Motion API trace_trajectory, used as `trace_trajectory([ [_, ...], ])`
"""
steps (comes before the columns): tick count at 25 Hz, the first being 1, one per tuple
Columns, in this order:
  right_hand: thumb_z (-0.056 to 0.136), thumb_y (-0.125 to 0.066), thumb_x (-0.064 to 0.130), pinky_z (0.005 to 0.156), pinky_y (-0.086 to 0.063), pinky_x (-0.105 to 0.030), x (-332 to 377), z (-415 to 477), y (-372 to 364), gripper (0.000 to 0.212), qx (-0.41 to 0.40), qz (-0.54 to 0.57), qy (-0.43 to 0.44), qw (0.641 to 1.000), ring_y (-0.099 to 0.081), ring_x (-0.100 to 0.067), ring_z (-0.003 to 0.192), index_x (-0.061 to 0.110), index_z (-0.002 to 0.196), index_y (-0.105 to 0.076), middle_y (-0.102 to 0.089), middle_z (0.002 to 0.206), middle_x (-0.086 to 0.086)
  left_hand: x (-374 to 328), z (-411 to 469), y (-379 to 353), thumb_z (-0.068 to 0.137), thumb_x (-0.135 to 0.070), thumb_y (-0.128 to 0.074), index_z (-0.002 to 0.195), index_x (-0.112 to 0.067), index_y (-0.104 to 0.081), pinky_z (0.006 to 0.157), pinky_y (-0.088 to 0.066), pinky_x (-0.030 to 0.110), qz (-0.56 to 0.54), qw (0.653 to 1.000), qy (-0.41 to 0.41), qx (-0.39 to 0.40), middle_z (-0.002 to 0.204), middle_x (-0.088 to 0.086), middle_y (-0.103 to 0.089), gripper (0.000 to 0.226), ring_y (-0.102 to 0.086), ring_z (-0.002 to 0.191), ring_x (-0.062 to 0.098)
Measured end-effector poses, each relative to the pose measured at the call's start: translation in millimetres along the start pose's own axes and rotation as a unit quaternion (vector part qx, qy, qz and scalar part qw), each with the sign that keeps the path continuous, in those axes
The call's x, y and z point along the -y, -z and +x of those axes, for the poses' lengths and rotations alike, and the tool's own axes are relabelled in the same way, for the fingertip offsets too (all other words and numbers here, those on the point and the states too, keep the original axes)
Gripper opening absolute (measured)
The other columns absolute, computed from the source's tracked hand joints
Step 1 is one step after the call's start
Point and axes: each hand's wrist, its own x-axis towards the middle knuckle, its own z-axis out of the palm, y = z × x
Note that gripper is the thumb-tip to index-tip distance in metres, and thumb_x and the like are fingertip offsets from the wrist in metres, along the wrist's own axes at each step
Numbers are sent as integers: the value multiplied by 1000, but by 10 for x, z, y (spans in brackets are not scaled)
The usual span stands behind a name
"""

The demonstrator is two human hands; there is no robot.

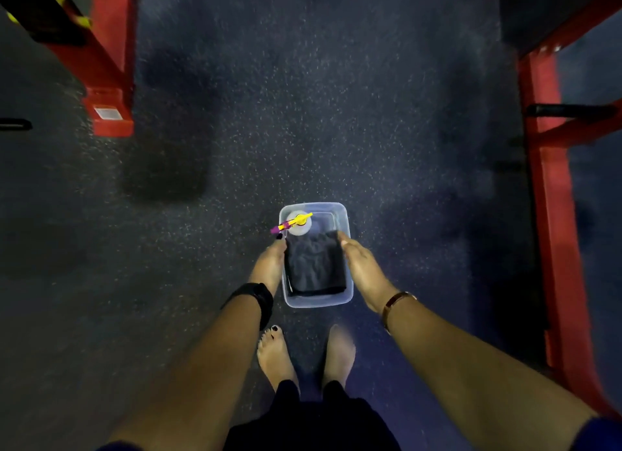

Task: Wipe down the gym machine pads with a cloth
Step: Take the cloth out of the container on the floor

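Observation:
A clear plastic tub (341, 211) is held over the dark speckled floor. Inside it lies a folded dark cloth (314, 265), and at its far end stands a spray bottle (298, 223) with a yellow and purple nozzle. My left hand (269, 264) grips the tub's left wall and my right hand (358, 265) grips its right wall. Both arms reach straight down in front of me. No machine pad shows clearly in this view.
A red machine frame (107, 80) stands at the upper left and another red frame (552, 181) runs down the right side. A black bar (568, 109) sticks out from the right frame. My bare feet (276, 356) stand just behind the tub.

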Motion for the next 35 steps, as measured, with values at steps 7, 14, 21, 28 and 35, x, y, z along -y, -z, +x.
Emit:
trace_trajectory([
  [7,102,-32,17,113,-15,-24,-935,838,118,45,19,-55,-47,997,-22,-13,141,16,147,-25,-23,154,3,892,1091,-64,101,-26,-33,145,-6,-28,111,-20,28,-16,998,56,37,152,6,-28,48,-26,141,19],
  [14,102,-30,21,119,-7,-36,-1510,1800,-128,55,-42,-134,-73,987,-4,-21,146,8,149,-5,-3,158,-8,1444,2032,-35,101,-31,-36,148,-22,-20,117,-16,35,15,999,44,6,154,-5,-21,51,-21,142,16],
  [21,100,-38,19,114,-14,-31,-1822,2282,-150,65,-111,-126,-84,982,-14,-25,144,12,150,2,-6,158,-8,1646,2639,-58,100,-35,-37,149,-29,-3,115,-24,46,-17,997,40,-64,152,-5,-23,60,-27,138,20],
  [28,87,-50,16,106,-38,-42,-2042,2488,-110,67,-77,-155,-148,974,-45,-33,125,12,146,-17,-39,144,-14,1842,2885,-102,91,-31,-52,144,-21,-28,105,-38,47,70,991,57,-100,141,10,-42,59,-46,123,33],
  [35,95,-48,30,96,-44,-36,-2101,2680,-190,45,-115,-231,-188,948,-50,-36,116,-3,126,-46,-48,130,-23,1767,2884,-208,91,-25,-57,139,0,-33,110,-29,35,236,962,32,-131,143,18,-32,59,-34,131,33],
])
